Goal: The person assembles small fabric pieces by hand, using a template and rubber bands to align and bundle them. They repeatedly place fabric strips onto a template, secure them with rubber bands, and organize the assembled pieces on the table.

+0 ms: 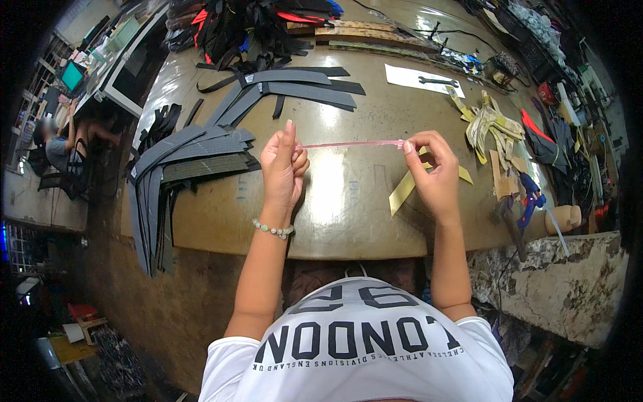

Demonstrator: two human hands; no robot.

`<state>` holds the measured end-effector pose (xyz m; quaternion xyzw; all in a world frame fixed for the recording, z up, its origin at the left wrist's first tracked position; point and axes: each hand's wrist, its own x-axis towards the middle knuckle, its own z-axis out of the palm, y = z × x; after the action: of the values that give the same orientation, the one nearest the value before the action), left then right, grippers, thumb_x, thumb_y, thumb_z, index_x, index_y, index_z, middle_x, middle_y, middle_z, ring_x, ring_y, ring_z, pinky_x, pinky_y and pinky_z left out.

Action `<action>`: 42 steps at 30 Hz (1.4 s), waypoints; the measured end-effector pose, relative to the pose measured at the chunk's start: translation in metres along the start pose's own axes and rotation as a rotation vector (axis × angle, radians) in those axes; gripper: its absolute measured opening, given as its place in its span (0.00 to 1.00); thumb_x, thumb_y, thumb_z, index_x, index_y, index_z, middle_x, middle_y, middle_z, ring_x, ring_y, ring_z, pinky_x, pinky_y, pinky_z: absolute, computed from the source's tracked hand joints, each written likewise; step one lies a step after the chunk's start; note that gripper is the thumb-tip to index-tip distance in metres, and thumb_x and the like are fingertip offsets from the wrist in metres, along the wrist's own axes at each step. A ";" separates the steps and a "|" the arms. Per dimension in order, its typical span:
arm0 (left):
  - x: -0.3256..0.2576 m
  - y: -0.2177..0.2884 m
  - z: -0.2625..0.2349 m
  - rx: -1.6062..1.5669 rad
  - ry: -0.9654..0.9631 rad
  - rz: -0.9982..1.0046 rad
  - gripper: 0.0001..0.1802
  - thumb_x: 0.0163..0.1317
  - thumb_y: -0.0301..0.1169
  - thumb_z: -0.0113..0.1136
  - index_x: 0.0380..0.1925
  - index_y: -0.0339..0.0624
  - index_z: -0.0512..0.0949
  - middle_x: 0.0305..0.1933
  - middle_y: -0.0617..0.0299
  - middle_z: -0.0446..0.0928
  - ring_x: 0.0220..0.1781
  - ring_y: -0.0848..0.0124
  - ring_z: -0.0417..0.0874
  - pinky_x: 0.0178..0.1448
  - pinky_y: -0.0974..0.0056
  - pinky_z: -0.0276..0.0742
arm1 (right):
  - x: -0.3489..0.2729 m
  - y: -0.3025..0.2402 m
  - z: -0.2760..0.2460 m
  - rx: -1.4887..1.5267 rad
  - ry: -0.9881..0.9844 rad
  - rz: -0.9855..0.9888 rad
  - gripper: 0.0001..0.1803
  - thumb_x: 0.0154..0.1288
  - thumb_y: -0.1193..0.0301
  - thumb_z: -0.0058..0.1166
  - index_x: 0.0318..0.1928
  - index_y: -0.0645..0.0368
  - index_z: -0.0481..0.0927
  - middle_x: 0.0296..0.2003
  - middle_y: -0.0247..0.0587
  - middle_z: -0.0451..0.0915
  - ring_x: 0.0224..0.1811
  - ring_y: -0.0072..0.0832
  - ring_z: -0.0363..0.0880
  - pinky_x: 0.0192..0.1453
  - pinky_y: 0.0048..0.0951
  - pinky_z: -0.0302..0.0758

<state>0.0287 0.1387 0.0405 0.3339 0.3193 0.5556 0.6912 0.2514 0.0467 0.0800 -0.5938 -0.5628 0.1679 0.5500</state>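
Note:
A thin pink strip point(349, 144) is drawn taut and nearly level above the table, between my two hands. One end of it sits in the closed fingers of my left hand point(284, 171), whose thumb points up. Between thumb and forefinger, my right hand point(435, 171) pinches the other end. A few pink folds bunch at those right fingertips. Under and beside my right hand lies a yellow strip point(402, 193) on the table, partly hidden by the hand. Whether the pink strip is ribbon or elastic I cannot tell.
Dark grey straps point(191, 151) are piled left of my left hand, overhanging the table's front edge. More grey straps point(295, 90) lie farther back. At right are yellow strips point(492, 127), a wrench point(439, 82) on white paper, and a blue glue gun point(530, 199). A person point(57, 144) sits far left.

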 end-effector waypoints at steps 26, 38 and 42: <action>0.001 -0.006 0.000 0.120 0.141 -0.067 0.27 0.70 0.54 0.55 0.18 0.51 0.62 0.16 0.72 0.61 0.14 0.85 0.59 0.17 0.78 0.52 | -0.013 0.013 -0.010 -0.012 -0.009 0.045 0.06 0.66 0.74 0.58 0.34 0.65 0.80 0.34 0.37 0.79 0.34 0.20 0.76 0.32 0.20 0.72; 0.006 -0.012 -0.013 0.022 -0.134 -0.204 0.35 0.71 0.66 0.35 0.24 0.45 0.68 0.11 0.73 0.57 0.10 0.82 0.53 0.15 0.75 0.49 | -0.012 0.026 -0.018 -0.014 0.039 0.070 0.05 0.66 0.74 0.58 0.36 0.65 0.80 0.35 0.36 0.79 0.35 0.20 0.77 0.33 0.21 0.73; 0.002 -0.004 -0.007 -0.118 -0.304 -0.400 0.39 0.70 0.66 0.30 0.48 0.38 0.71 0.08 0.77 0.54 0.07 0.84 0.50 0.13 0.77 0.46 | -0.016 0.030 -0.025 -0.029 0.052 0.084 0.05 0.66 0.75 0.58 0.36 0.65 0.80 0.35 0.35 0.79 0.35 0.20 0.77 0.34 0.21 0.72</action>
<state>0.0252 0.1409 0.0332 0.3030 0.2383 0.3690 0.8457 0.2815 0.0283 0.0570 -0.6289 -0.5254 0.1669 0.5482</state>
